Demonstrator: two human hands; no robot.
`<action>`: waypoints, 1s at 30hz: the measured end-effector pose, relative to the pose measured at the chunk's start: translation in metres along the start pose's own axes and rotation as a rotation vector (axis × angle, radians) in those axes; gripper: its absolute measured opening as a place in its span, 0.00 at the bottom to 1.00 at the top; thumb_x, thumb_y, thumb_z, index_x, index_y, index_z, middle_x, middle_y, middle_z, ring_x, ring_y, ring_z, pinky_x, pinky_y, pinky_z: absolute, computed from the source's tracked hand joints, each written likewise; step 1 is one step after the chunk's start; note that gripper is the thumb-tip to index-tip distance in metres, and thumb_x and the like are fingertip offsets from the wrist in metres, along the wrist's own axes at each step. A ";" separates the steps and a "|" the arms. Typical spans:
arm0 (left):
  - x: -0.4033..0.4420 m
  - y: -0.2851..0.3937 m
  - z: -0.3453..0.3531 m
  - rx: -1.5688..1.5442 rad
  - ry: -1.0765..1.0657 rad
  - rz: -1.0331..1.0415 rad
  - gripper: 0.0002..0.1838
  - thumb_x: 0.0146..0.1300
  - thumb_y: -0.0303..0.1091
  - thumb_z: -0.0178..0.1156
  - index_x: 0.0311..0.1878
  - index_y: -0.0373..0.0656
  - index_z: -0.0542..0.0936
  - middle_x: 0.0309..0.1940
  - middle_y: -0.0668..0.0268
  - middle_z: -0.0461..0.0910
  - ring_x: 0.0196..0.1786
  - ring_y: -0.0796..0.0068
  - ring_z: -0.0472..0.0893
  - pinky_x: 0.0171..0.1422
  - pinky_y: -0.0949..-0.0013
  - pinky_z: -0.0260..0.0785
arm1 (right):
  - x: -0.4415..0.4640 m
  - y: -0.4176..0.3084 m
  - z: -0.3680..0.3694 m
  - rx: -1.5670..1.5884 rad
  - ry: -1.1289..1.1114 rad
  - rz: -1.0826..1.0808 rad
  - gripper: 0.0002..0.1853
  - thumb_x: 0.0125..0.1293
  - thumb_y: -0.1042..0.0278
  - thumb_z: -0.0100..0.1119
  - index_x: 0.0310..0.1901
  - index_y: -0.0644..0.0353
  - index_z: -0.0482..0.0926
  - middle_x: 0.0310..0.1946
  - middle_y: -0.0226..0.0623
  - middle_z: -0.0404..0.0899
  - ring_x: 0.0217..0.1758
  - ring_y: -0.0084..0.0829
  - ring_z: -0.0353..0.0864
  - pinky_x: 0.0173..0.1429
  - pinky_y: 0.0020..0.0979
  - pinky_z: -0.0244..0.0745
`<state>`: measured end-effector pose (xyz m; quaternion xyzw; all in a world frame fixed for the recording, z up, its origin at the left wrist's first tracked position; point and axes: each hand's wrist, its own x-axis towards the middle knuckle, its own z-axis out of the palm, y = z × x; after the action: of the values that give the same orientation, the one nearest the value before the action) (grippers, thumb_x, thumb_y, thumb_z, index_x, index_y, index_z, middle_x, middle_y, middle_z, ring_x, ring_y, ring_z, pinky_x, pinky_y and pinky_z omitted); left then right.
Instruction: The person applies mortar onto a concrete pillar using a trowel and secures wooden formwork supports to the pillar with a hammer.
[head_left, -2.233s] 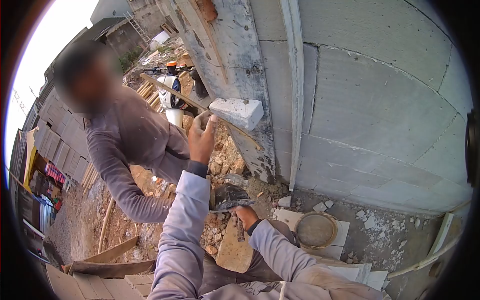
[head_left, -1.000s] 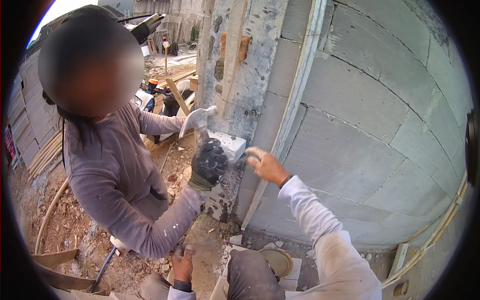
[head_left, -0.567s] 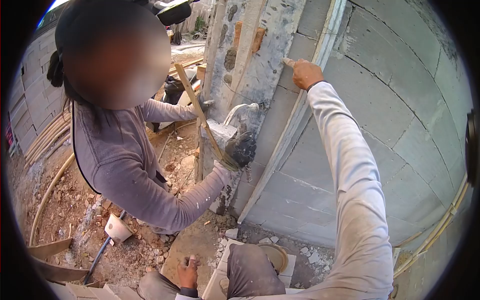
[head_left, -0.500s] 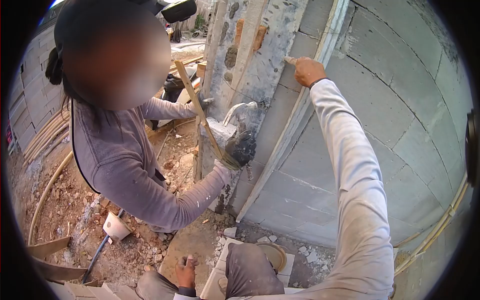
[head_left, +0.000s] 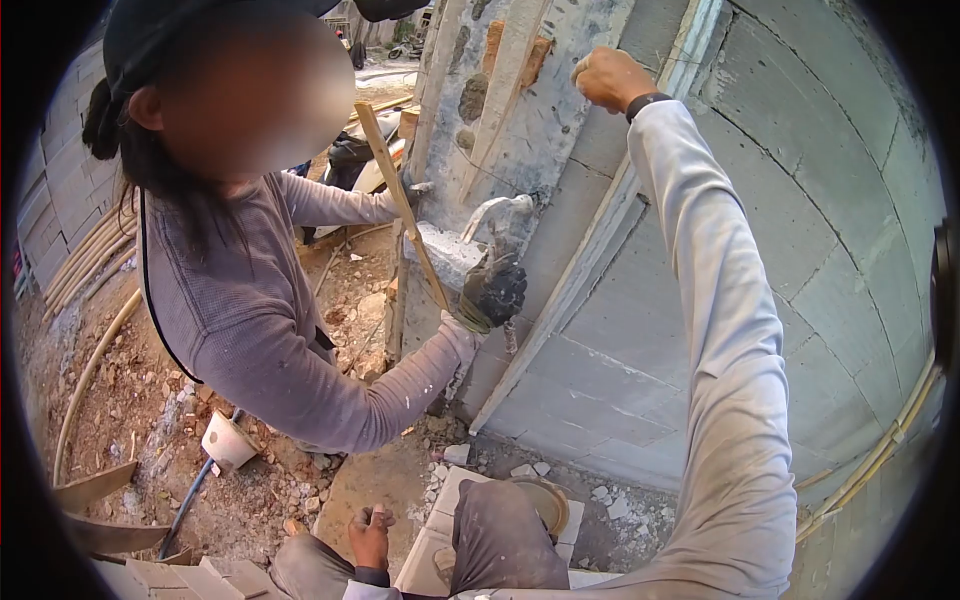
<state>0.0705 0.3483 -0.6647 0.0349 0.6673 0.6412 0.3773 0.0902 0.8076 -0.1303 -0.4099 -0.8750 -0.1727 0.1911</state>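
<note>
My right hand (head_left: 612, 78) is raised in front of the grey formwork board (head_left: 590, 50) beside the block wall, its fingers curled in and nothing visible in them. Low in the view, my left hand (head_left: 370, 537) rests by my knee with its fingers loosely curled and thumb up; I see nothing in it. A co-worker's gloved hand (head_left: 492, 292) grips a claw hammer (head_left: 500, 210) and a thin wooden strip (head_left: 402, 205) against the board's lower part. Their other gloved hand (head_left: 412, 188) is partly hidden behind the strip.
A grey block wall (head_left: 800, 240) fills the right side, with an upright timber (head_left: 590, 290) against it. Below lie pale blocks (head_left: 440, 530), a round dish (head_left: 545, 505) and rubble. A white bucket (head_left: 228, 441) and bamboo poles (head_left: 95, 255) are on the left.
My right hand has risen, and its outstretched index finger has curled in. The co-worker's hammer and gloved hand have shifted slightly to the right in view. My left hand stays low.
</note>
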 end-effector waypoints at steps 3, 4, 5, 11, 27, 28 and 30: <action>-0.003 0.004 0.004 -0.001 0.021 -0.018 0.13 0.65 0.37 0.54 0.36 0.34 0.74 0.28 0.61 0.80 0.27 0.77 0.78 0.28 0.78 0.63 | -0.002 0.012 0.021 -0.299 0.004 0.008 0.16 0.55 0.67 0.48 0.42 0.60 0.81 0.47 0.48 0.78 0.51 0.45 0.77 0.54 0.40 0.72; -0.002 0.004 0.001 0.006 0.014 -0.024 0.12 0.65 0.37 0.54 0.36 0.35 0.74 0.28 0.62 0.80 0.27 0.78 0.78 0.29 0.78 0.63 | -0.012 0.008 0.022 -0.260 0.063 0.078 0.16 0.56 0.66 0.48 0.43 0.59 0.81 0.47 0.47 0.78 0.51 0.44 0.78 0.53 0.40 0.72; -0.001 0.004 0.001 0.007 0.010 -0.030 0.12 0.65 0.37 0.53 0.36 0.36 0.74 0.28 0.62 0.80 0.28 0.78 0.78 0.29 0.78 0.64 | -0.007 0.014 0.030 -0.324 0.062 0.057 0.16 0.57 0.67 0.49 0.44 0.58 0.80 0.48 0.45 0.78 0.51 0.43 0.78 0.53 0.40 0.73; 0.003 -0.005 0.001 0.031 0.008 -0.034 0.13 0.65 0.38 0.53 0.35 0.35 0.74 0.28 0.62 0.80 0.28 0.77 0.78 0.29 0.77 0.64 | -0.026 0.006 0.028 -0.380 0.054 0.031 0.14 0.56 0.68 0.50 0.43 0.58 0.81 0.46 0.44 0.79 0.50 0.42 0.79 0.52 0.39 0.73; 0.003 -0.012 0.001 0.011 -0.001 -0.027 0.13 0.65 0.37 0.54 0.34 0.34 0.74 0.27 0.61 0.80 0.27 0.76 0.79 0.28 0.76 0.64 | -0.033 0.010 0.037 -0.393 0.139 -0.021 0.12 0.56 0.69 0.51 0.39 0.58 0.82 0.43 0.43 0.80 0.46 0.41 0.80 0.49 0.38 0.75; 0.005 -0.012 0.002 0.013 0.002 -0.029 0.13 0.65 0.37 0.54 0.34 0.34 0.74 0.27 0.61 0.80 0.27 0.76 0.79 0.28 0.76 0.64 | -0.032 0.011 0.036 -0.392 0.142 -0.014 0.12 0.56 0.69 0.51 0.39 0.58 0.82 0.42 0.43 0.80 0.46 0.41 0.80 0.49 0.38 0.75; 0.005 -0.015 0.001 0.019 0.011 -0.042 0.13 0.65 0.37 0.54 0.35 0.34 0.74 0.28 0.61 0.80 0.28 0.76 0.79 0.28 0.76 0.64 | -0.032 0.013 0.037 -0.391 0.137 -0.002 0.12 0.56 0.69 0.51 0.39 0.58 0.82 0.42 0.43 0.80 0.46 0.42 0.80 0.49 0.38 0.75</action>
<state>0.0745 0.3492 -0.6804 0.0209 0.6758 0.6270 0.3869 0.1117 0.8118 -0.1760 -0.4254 -0.8104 -0.3668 0.1667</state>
